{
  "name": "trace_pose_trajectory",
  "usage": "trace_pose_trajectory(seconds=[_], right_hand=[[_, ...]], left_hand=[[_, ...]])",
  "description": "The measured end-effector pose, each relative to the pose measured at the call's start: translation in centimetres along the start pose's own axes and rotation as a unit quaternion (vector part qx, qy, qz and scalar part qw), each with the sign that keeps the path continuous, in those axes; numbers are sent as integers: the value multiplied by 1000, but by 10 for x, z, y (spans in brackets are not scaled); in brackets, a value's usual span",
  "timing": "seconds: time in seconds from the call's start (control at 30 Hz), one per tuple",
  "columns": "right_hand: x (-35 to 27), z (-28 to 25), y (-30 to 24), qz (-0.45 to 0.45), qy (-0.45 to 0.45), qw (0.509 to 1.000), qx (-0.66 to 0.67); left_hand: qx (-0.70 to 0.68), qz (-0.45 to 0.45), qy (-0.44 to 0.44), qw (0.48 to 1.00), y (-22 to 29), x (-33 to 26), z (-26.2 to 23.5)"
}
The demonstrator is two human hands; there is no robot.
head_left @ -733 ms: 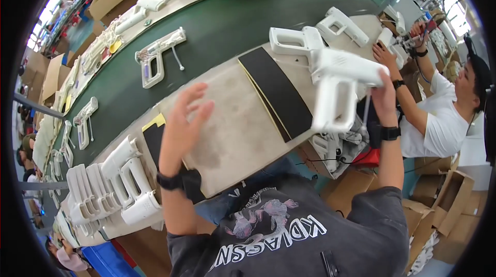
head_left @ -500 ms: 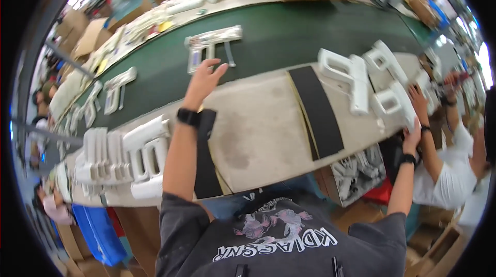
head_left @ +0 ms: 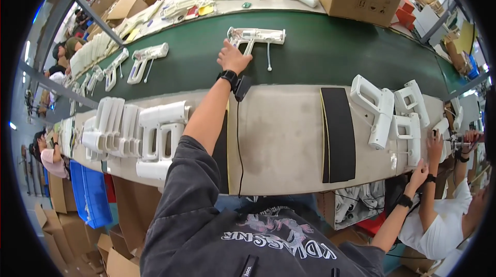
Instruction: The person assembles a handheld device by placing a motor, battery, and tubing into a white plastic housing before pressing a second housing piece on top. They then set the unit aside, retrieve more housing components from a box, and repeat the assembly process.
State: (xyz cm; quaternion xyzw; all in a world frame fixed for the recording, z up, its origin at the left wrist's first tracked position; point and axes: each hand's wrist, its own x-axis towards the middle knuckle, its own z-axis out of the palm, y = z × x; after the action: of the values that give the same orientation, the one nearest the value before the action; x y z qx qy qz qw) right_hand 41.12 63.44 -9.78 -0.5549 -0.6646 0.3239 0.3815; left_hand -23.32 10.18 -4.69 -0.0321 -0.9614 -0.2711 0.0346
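left hand (head_left: 233,58) on gun shell (head_left: 257,36) | belt (head_left: 330,52): two shells | right hand (head_left: 417,171) on bench

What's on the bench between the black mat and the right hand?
In the head view, three white gun-shaped housings lie between the black mat and the right hand, on the bench.

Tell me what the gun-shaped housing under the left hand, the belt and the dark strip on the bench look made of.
Gun-shaped housing: looks like moulded plastic, white, matte to slightly glossy, with crisp edges and a hollow open half. The left hand rests on its grip. Belt: probably rubber or PVC, dark green, smooth with a dull sheen. Dark strip: seems foam or rubber matting, flat black, no shine; hard to say which.
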Motion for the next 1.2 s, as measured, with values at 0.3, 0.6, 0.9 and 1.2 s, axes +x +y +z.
trace_pose_trajectory(seconds=[0.3,0.6,0.9,1.2], right_hand=[[-186,62,-174,-141,-253,943,166],[-297,106,-262,-341,-458,817,78],[-332,128,-275,-319,-539,777,63],[-396,142,-323,-327,-618,706,113]], left_hand=[[-120,94,17,988,-24,-153,-93],[-109,30,44,993,-44,-342,-78],[-57,63,98,992,-61,-363,-107],[-35,-61,-43,997,-123,-287,-139]])
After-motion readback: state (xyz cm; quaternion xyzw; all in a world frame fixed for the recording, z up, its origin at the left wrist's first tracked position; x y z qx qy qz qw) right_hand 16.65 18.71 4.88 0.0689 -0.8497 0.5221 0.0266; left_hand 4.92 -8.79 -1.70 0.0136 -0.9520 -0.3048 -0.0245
